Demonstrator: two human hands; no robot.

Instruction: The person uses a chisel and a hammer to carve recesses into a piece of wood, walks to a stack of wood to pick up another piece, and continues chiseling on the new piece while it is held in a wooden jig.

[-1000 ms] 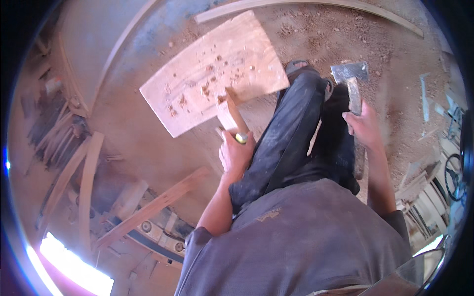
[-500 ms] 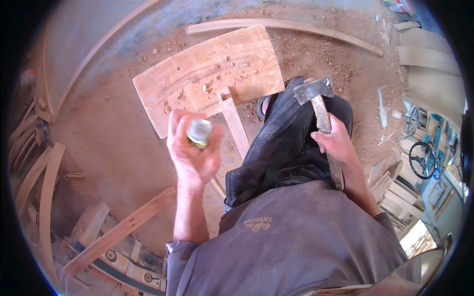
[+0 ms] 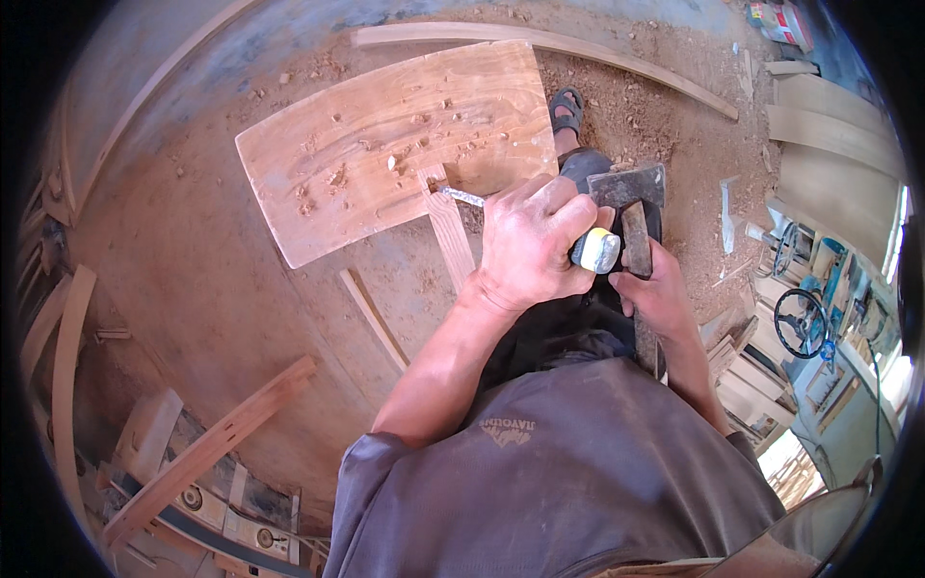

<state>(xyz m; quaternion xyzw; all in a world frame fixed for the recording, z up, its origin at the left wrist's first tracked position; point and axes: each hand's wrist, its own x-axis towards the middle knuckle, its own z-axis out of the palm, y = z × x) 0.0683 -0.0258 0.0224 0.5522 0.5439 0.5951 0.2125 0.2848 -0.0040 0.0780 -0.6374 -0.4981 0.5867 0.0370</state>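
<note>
My left hand (image 3: 540,241) is wrapped round a chisel (image 3: 599,251). The chisel's capped handle end sticks out on the right of the fist, and its pale, speckled blade slants out to the left. The blade's tip is at a notch near the far end of a narrow wooden strip (image 3: 449,231); whether it touches the wood I cannot tell. That end of the strip rests on a broad, curved-edge wooden board (image 3: 318,144) strewn with chips. My right hand (image 3: 655,289) grips the worn handle of a hatchet (image 3: 626,185), its head up, close beside the chisel handle.
A long curved timber (image 3: 540,39) lies beyond the board. Wood chips cover the ground near my sandalled foot (image 3: 567,114). A loose thin stick (image 3: 374,320) and a slanted beam (image 3: 212,448) lie at the left. Stacked boards and a black handwheel (image 3: 801,323) are at the right.
My left hand has swung right and down with the chisel, its blade now pointing at the strip's notch. The hatchet has come close to the chisel handle. The view has shifted slightly.
</note>
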